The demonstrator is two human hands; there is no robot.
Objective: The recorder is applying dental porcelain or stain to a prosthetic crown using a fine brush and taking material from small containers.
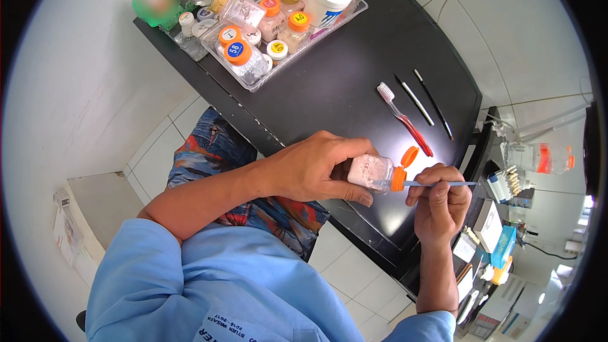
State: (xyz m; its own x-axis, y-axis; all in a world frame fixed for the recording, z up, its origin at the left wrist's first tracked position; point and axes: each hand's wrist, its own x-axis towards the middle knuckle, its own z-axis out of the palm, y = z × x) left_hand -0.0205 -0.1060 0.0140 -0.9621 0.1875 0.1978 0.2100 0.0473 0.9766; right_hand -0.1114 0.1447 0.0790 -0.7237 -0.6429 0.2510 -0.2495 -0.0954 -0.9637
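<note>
My left hand (320, 168) grips a small clear bottle (370, 172) of pale pink powder, lying nearly on its side with its mouth to the right. Its orange flip cap (410, 156) is raised. Pinched in my right hand (440, 206) is a thin blue stick (461, 183), whose left end passes through the orange collar (398, 178) into the bottle. What shape that end has, I cannot make out. Beyond my hands, a red-handled toothbrush (413, 132), a white pen-like tool (415, 102) and a slim black stick (435, 106) lie on the black table (316, 88).
A clear tray (253, 83) at the table's far left holds several small jars and orange-capped bottles, plus a white tub (328, 3). On the right, a shelf carries a clear bottle (532, 157), a blue box (504, 247) and other boxes. A wall borders the left side.
</note>
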